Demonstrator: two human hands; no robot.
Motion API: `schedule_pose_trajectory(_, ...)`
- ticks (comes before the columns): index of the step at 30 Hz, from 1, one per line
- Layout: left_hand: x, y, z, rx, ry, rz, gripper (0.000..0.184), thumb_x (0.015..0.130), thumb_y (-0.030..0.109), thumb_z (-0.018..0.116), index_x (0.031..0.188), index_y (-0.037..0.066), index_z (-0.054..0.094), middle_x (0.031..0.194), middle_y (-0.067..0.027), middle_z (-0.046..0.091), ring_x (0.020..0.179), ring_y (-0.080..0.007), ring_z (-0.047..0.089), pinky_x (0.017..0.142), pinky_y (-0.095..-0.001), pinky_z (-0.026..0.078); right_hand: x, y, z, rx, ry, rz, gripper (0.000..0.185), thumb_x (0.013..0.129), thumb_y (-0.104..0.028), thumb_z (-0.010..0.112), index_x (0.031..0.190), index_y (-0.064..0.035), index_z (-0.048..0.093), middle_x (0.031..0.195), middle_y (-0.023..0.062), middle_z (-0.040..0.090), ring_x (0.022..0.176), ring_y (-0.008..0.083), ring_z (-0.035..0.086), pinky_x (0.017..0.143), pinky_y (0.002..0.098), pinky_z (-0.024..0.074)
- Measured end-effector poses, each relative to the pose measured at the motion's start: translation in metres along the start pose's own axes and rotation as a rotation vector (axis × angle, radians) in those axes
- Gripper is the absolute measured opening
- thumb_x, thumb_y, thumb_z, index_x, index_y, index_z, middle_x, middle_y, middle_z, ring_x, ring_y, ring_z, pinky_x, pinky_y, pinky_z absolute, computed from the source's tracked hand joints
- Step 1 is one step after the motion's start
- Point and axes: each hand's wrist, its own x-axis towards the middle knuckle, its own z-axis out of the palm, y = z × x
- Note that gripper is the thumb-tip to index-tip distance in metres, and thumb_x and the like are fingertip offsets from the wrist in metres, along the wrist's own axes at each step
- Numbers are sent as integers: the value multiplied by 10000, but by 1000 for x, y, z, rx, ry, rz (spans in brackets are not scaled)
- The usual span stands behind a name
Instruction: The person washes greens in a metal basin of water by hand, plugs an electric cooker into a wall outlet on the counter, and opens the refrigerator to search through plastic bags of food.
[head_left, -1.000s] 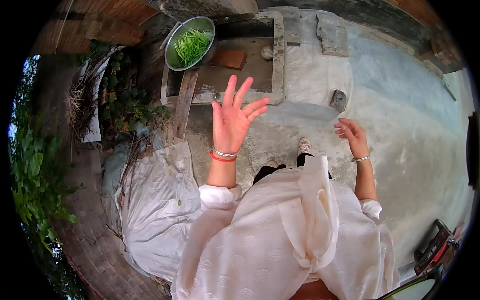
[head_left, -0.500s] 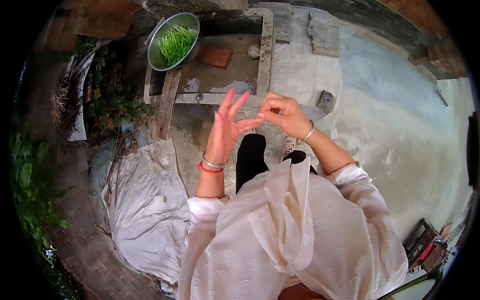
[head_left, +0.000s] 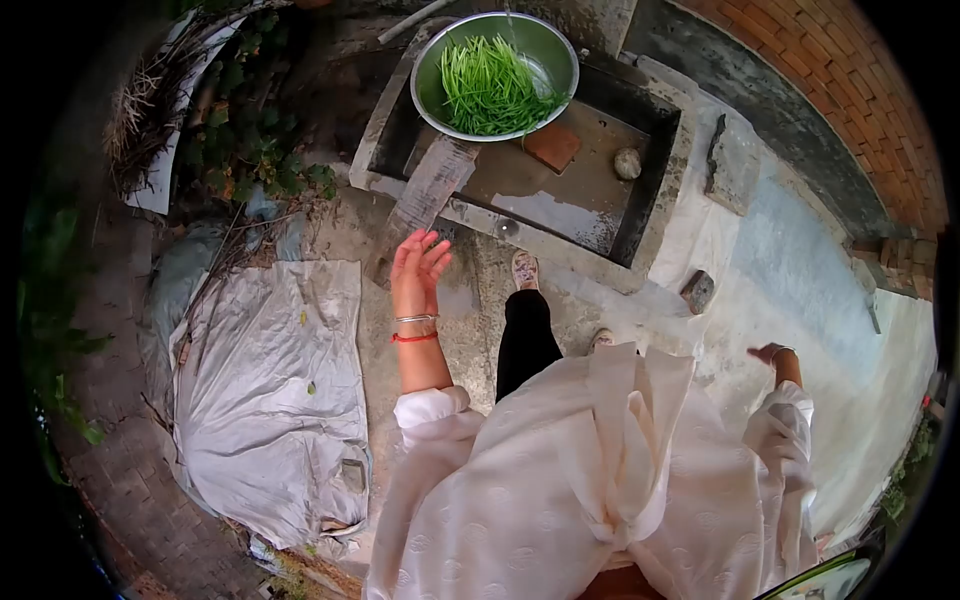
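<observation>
Concrete basin: ahead of wearer. Metal bowl: over basin's far-left part. Wooden plank: slopes across near rim. Green stalks: heaped in bowl, beyond plank, well apart from both hands' fingers. Left hand: near plank, fingers released, loosely curled. Right hand: out to side, farther from stalks; finger state cannot be told.

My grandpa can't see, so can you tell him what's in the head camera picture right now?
A person's left hand, seemingly empty, is held out before a concrete basin; the right hand is out to the side. A big bowl of green stalks sits at the basin's left end; a reddish brick and a round stone lie in the basin.
</observation>
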Motion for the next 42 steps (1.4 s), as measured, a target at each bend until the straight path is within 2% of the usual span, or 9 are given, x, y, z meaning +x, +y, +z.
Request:
schedule_pose_trajectory(3, 48, 13, -15, 117, 73, 12, 288, 899, 95, 531, 1176, 24, 502, 1119, -106, 551, 915, -196, 614, 747, -292, 513, 2, -42, 72, -994, 265, -203, 433, 884, -343, 540, 1233, -87, 523, 1005, 142, 660, 947, 289, 627, 840, 385, 480)
schedule_pose_trajectory(5, 76, 19, -19, 291, 85, 117, 298, 887, 58, 531, 1181, 23, 500, 1127, -102, 549, 906, -179, 610, 735, -277, 509, -26, -128, 161, -487, 263, -367, 307, 886, -239, 549, 1123, -45, 574, 842, 130, 672, 733, 252, 651, 664, 331, 511)
schedule_pose_trajectory(9, 151, 31, -13, 454, -30, 294, 321, 876, 59, 553, 1191, 21, 511, 1157, -90, 545, 918, -155, 605, 744, -268, 500, -56, -262, 334, -680, 167, -1098, 176, 872, -62, 537, 1028, -25, 610, 894, 129, 645, 744, 208, 642, 645, 298, 504)
schedule_pose_trajectory(14, 228, 25, 14, 325, 40, 253, 417, 830, -64, 505, 1239, -23, 439, 1247, -152, 476, 854, -173, 623, 689, -263, 522, -57, -348, 552, -545, -359, -1282, 251, 815, -33, 581, 1066, -19, 576, 984, 120, 585, 723, 239, 613, 669, 319, 486)
schedule_pose_trajectory(18, 257, 10, 20, 303, 157, 164, 441, 793, -66, 542, 1222, -38, 441, 1235, -156, 482, 795, -157, 605, 670, -263, 519, 20, -358, 685, -600, -150, -1258, 379, 762, -131, 671, 1117, -44, 571, 1062, 148, 573, 787, 281, 621, 733, 377, 486)
schedule_pose_trajectory(29, 247, 57, 64, 436, 127, 496, 271, 806, -61, 534, 1070, 0, 548, 995, -87, 597, 793, -111, 581, 681, -229, 476, 46, -413, 627, 177, -342, -707, 156, 804, -136, 662, 823, 15, 630, 640, 41, 601, 564, 102, 577, 489, 226, 453)
schedule_pose_trajectory(34, 322, 11, 96, 604, -45, 330, 376, 820, 0, 580, 1181, -45, 486, 1114, -139, 577, 962, -210, 594, 848, -296, 473, 134, -437, 561, -587, 367, -1039, 405, 800, -270, 625, 1057, 39, 575, 1062, 229, 602, 881, 336, 622, 776, 403, 504)
schedule_pose_trajectory(39, 403, -55, 117, 675, 198, -12, 535, 768, 105, 676, 1215, -70, 442, 1209, -185, 514, 1030, -277, 554, 893, -358, 443, 186, -442, 590, -384, 192, -363, 764, 722, -396, 661, 1271, 48, 369, 1280, 265, 431, 1172, 426, 447, 975, 461, 380)
schedule_pose_trajectory(42, 395, -51, 144, 433, 49, -30, 628, 764, 214, 707, 1265, -33, 419, 1177, -172, 537, 1002, -264, 561, 873, -366, 439, 164, -419, 639, -307, 109, -599, 852, 687, -406, 719, 1330, 2, 338, 1281, 272, 430, 1176, 405, 455, 957, 433, 395)
